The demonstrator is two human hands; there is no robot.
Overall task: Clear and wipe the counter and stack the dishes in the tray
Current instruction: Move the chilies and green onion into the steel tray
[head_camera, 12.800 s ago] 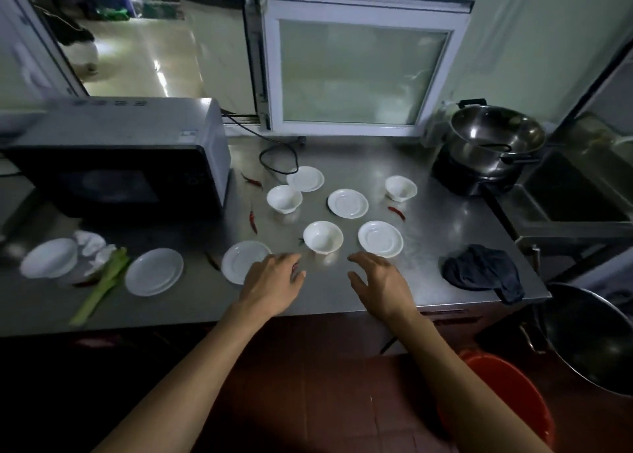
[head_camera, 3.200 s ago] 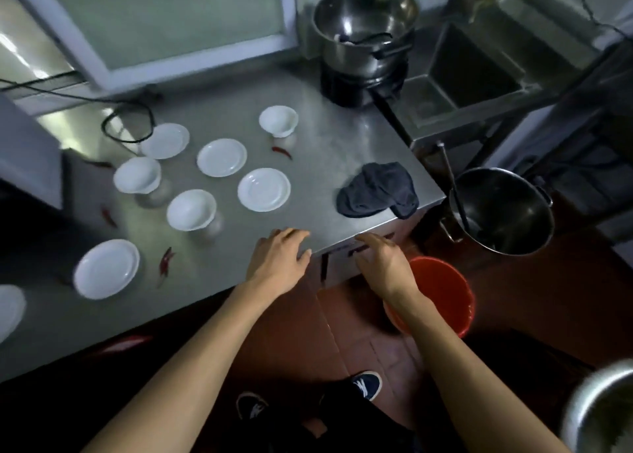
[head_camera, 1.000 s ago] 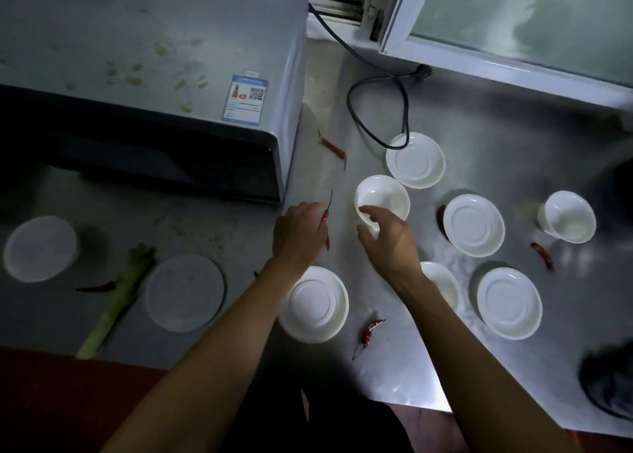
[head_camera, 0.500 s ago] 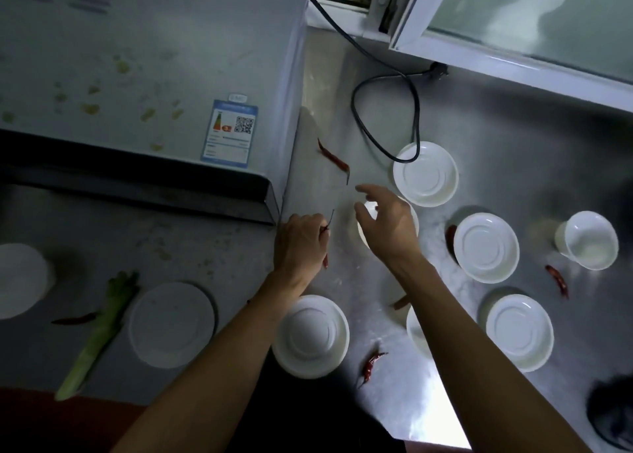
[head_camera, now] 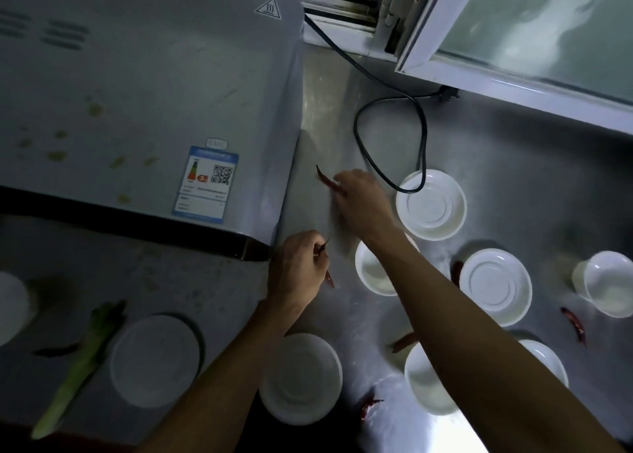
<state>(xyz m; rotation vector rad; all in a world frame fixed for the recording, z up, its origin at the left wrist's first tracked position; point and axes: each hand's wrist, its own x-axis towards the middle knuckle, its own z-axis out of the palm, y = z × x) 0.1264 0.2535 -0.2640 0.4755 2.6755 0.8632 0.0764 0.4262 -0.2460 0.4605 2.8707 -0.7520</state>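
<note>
The left hand (head_camera: 298, 274) is curled, and its grip pinches a thin red chilli (head_camera: 327, 274) that pokes out past the fingers. The right hand (head_camera: 363, 200) reaches further back, and its fingers close on another red chilli (head_camera: 325, 178) lying on the steel worktop (head_camera: 513, 178) beside the microwave (head_camera: 137, 93). The right arm crosses over a white bowl (head_camera: 371, 274) and hides part of it. A black cable (head_camera: 387, 117) loops just behind that hand, its end lying over the rim of a white saucer (head_camera: 431, 204). More saucers (head_camera: 495, 286) and a small bowl (head_camera: 608, 283) sit to the right, with loose chillies (head_camera: 575, 322) between them. Near the front edge are 2 more plates (head_camera: 299, 377). A green stalk (head_camera: 78, 363) lies on the left. I can see no tray.
</note>
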